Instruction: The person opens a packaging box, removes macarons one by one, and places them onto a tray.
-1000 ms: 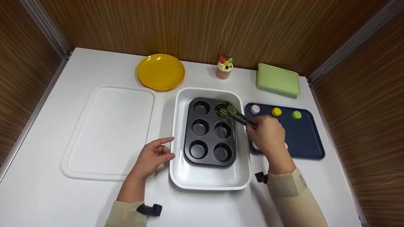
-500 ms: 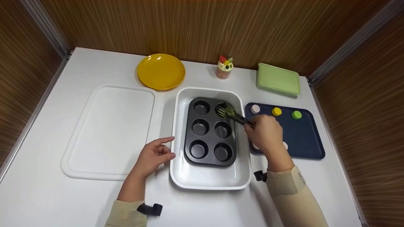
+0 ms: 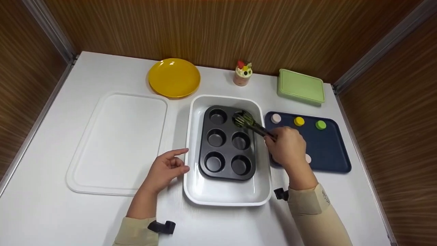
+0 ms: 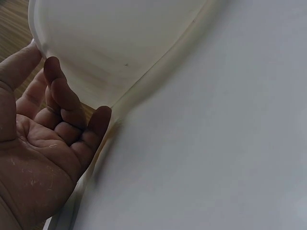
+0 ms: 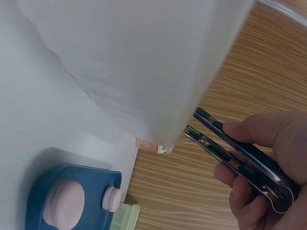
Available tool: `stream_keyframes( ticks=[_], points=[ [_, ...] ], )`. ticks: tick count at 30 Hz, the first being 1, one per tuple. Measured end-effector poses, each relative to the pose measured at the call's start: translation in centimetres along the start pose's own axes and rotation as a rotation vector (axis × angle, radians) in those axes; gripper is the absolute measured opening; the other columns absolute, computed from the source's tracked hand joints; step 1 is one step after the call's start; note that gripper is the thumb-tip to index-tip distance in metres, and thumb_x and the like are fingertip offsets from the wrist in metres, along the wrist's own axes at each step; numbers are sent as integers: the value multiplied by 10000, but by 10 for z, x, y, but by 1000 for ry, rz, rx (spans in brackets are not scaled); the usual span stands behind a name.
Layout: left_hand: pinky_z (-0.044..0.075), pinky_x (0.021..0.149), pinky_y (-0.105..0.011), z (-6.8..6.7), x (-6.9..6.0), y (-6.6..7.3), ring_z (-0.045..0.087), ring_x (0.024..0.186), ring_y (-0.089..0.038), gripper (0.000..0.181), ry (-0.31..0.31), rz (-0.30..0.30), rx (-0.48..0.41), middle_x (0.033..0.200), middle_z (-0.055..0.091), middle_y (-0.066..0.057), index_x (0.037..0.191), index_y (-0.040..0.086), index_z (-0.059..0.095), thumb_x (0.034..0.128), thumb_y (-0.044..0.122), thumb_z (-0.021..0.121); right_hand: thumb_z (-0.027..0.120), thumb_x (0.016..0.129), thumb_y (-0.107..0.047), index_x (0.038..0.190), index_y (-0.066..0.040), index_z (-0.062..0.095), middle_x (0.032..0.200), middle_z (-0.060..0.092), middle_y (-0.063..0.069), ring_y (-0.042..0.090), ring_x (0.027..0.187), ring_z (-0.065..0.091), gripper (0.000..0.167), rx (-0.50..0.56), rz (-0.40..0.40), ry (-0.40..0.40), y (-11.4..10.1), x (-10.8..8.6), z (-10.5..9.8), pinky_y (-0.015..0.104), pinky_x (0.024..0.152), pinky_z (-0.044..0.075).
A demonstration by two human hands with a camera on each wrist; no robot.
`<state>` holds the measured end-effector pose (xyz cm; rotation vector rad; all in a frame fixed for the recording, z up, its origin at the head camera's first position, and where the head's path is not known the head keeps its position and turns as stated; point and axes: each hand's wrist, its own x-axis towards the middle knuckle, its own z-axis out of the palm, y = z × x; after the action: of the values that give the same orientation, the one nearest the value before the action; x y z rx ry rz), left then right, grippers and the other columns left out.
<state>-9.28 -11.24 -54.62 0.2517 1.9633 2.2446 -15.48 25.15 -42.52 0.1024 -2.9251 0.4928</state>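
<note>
My right hand (image 3: 288,145) grips dark tongs (image 3: 261,130) at their handle end, with the thumb on one arm. The tongs' slotted heads reach into the far right cup of a black muffin tin (image 3: 228,150). Whether something sits between them is hidden. The tin lies inside a deep white basin (image 3: 228,194); its other visible cups hold nothing. At the basin's left side is my left hand (image 3: 167,172), index finger and thumb tips at the rim and other fingers loosely bent. In the left wrist view, this hand (image 4: 48,143) rests its fingertips against the basin's outer wall (image 4: 124,43).
A navy tray (image 3: 327,147) on the right bears several small round pieces, including a yellow one (image 3: 299,121) and a green one (image 3: 321,124). Behind stand a yellow plate (image 3: 174,78), a dessert cup (image 3: 242,75) and a green box (image 3: 301,85). A white lid (image 3: 119,143) lies left.
The tongs' heads, spread apart a second ago, have come together in the far right cup. My right hand has shifted slightly left. The left hand has stayed put.
</note>
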Motion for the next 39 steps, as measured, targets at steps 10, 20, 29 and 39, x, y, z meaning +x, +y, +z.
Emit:
stream_keyframes(
  ticks=[10, 20, 29, 39],
  points=[
    [486, 675, -214, 0, -1, 0, 584, 725, -88, 544, 2, 1, -14, 809, 652, -10, 1388, -136, 591, 879, -94, 778, 762, 900, -140, 916, -53, 825, 827, 698, 123, 358, 733, 665, 108, 44, -16, 77, 0, -8, -6, 583, 627, 510],
    [484, 661, -212, 2, 0, 1, 580, 712, -86, 544, 9, 0, -3, 807, 656, -12, 1384, -135, 595, 872, -109, 777, 800, 877, -126, 933, -48, 834, 823, 694, 139, 384, 736, 675, 101, 59, -23, 134, 0, -17, -12, 597, 645, 525],
    [490, 664, -209, 1, -2, 0, 586, 718, -89, 545, 19, -14, 12, 806, 652, -23, 1383, -123, 606, 868, -114, 786, 828, 852, -62, 951, -13, 830, 825, 706, 159, 382, 736, 682, 110, 70, -58, 200, 6, -32, -24, 595, 636, 530],
    [490, 665, -207, 2, -1, 2, 591, 719, -90, 556, 28, -27, 6, 805, 656, -25, 1386, -123, 604, 862, -106, 790, 838, 842, -11, 933, 21, 824, 778, 687, 130, 257, 650, 604, 97, 140, -82, 281, 13, -51, -44, 383, 589, 468]
  ],
)
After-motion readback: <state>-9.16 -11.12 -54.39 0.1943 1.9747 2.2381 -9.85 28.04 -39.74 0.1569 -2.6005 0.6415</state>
